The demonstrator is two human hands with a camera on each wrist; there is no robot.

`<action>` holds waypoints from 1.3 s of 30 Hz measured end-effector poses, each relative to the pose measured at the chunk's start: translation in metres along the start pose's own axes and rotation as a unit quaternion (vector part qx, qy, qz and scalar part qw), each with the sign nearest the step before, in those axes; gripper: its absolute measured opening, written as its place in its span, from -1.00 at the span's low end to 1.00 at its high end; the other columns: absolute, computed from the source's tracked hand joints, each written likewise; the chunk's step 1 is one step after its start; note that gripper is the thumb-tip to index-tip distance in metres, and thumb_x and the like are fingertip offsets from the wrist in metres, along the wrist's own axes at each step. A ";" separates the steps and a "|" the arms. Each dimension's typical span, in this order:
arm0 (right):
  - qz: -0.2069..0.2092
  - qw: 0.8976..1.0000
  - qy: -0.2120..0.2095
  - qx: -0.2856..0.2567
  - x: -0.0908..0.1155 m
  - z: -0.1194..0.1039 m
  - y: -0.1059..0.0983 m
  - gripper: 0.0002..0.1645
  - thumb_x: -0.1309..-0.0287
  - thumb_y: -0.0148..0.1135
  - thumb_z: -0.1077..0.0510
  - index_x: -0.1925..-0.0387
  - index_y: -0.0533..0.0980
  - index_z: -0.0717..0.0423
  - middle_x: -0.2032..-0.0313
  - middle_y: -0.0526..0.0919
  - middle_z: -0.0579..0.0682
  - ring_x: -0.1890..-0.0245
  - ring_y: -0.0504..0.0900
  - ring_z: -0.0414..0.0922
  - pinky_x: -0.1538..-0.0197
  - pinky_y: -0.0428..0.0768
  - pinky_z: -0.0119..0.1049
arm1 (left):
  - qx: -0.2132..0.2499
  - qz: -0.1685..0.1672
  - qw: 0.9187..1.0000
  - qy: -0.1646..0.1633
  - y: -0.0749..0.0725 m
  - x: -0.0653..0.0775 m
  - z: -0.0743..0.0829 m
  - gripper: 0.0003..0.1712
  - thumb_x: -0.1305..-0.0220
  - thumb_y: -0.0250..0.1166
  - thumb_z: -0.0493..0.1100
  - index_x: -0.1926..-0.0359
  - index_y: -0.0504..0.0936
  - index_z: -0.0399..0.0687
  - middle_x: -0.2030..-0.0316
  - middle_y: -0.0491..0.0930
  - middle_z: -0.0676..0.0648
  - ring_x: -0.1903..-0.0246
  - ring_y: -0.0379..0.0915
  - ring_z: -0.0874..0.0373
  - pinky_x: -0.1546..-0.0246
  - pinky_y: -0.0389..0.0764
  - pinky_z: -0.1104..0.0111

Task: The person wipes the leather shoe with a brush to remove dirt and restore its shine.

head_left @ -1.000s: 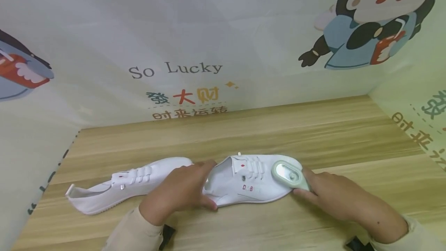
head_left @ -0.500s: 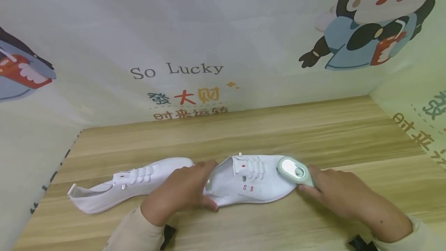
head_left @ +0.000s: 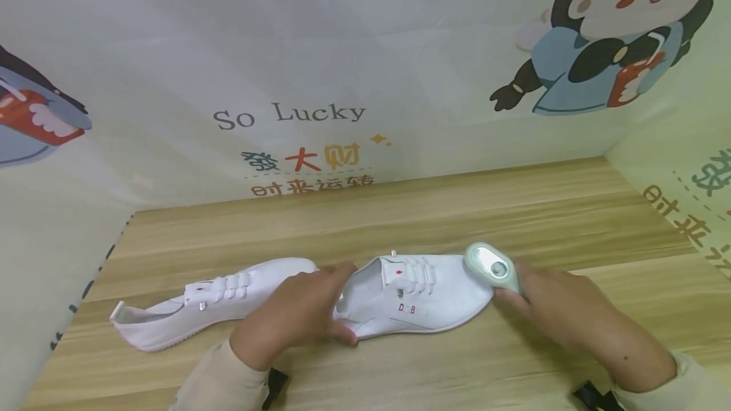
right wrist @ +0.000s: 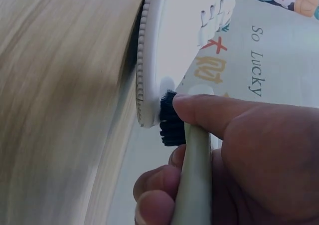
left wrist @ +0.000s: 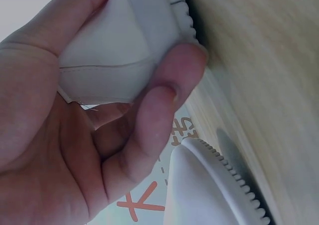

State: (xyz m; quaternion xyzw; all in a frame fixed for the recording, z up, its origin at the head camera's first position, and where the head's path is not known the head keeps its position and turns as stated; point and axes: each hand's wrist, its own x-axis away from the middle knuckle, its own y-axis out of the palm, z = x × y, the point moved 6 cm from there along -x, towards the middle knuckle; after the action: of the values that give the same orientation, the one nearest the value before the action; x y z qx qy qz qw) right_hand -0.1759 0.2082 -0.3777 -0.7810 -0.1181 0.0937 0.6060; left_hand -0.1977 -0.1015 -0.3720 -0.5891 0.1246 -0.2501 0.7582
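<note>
A white lace-up shoe [head_left: 442,297] lies on the wooden table, its toe pointing right. My left hand [head_left: 297,306] grips it at the heel; the left wrist view shows thumb and fingers round the heel [left wrist: 107,60]. In my right hand [head_left: 562,313] is a pale green shoe brush [head_left: 492,265] with an oval head and a shiny window on top. Its black bristles [right wrist: 172,122] touch the toe end of the shoe in the right wrist view. My right thumb presses along the brush near the bristles, the fingers curled under the handle.
The matching white shoe [head_left: 223,293] lies to the left, its toe partly behind my left hand. Printed white sheets [head_left: 400,68] stand as walls behind and at both sides of the wooden tabletop [head_left: 428,208].
My right hand has moved the brush right and slightly away from me, from the top of the toe to its far right edge. The left hand and both shoes stay put.
</note>
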 end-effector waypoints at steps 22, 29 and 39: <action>0.006 1.000 0.021 -0.011 -0.005 0.004 -0.001 -0.45 -0.36 0.12 -0.21 0.05 0.48 0.22 0.50 0.52 -0.08 0.56 0.46 -0.13 0.58 0.41 -0.21 | -0.001 0.000 1.000 0.007 0.000 -0.001 0.000 -0.09 0.30 0.67 0.19 -0.06 0.42 -0.02 0.34 0.56 0.05 0.44 0.46 0.11 0.37 0.48 0.17; -0.003 0.999 0.011 -0.036 -0.005 -0.003 0.002 -0.51 -0.36 0.14 -0.21 0.04 0.50 0.14 0.44 0.60 -0.09 0.48 0.55 -0.14 0.52 0.48 -0.17 | -0.003 0.003 1.000 0.005 -0.001 0.001 -0.001 -0.08 0.30 0.66 0.20 -0.06 0.41 0.00 0.30 0.57 0.05 0.43 0.47 0.11 0.38 0.48 0.18; -0.031 0.997 -0.035 -0.053 0.000 -0.014 0.011 -0.33 -0.35 0.11 -0.29 -0.19 0.46 0.13 0.10 0.75 0.04 0.13 0.73 0.04 0.20 0.66 0.04 | 0.001 0.004 1.000 0.006 0.000 0.000 0.000 -0.09 0.30 0.66 0.19 -0.06 0.43 0.00 0.31 0.58 0.05 0.44 0.46 0.12 0.39 0.48 0.18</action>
State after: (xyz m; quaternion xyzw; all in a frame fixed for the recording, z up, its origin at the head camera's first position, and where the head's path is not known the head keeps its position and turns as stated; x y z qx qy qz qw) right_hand -0.1706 0.1927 -0.3852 -0.8045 -0.1679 0.0958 0.5616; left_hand -0.1975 -0.1018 -0.3724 -0.5862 0.1307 -0.2509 0.7592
